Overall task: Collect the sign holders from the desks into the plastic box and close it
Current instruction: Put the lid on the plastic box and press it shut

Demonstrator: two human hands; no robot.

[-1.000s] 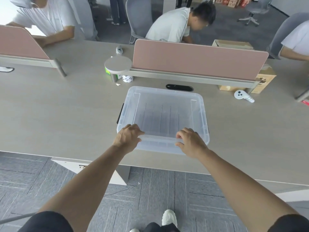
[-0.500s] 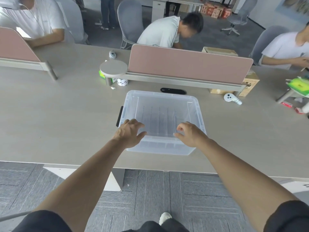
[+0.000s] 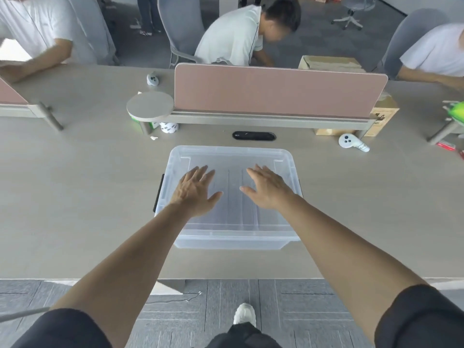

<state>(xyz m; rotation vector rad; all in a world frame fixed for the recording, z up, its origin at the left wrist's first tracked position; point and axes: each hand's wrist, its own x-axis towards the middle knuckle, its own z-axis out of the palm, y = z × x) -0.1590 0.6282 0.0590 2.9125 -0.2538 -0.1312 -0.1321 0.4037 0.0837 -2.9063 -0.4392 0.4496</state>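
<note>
A clear plastic box (image 3: 232,233) with its translucent lid on sits on the light desk (image 3: 75,197) in front of me. Stacked clear sheets show faintly through the lid. My left hand (image 3: 194,189) lies flat on the left half of the lid, fingers spread. On the right half, my right hand (image 3: 267,188) rests flat too, fingers apart. Neither hand holds anything. A black latch (image 3: 158,193) shows on the box's left side.
A pink divider panel (image 3: 276,90) stands behind the box, with a round shelf (image 3: 150,106) at its left end. A white controller (image 3: 352,143) lies at the right, another one (image 3: 152,79) beyond the divider. Cardboard boxes (image 3: 381,119) sit right; three people sit across.
Both hands have moved from the near rim of the lid forward onto its top and flattened out with fingers spread. The camera view has shifted closer over the box.
</note>
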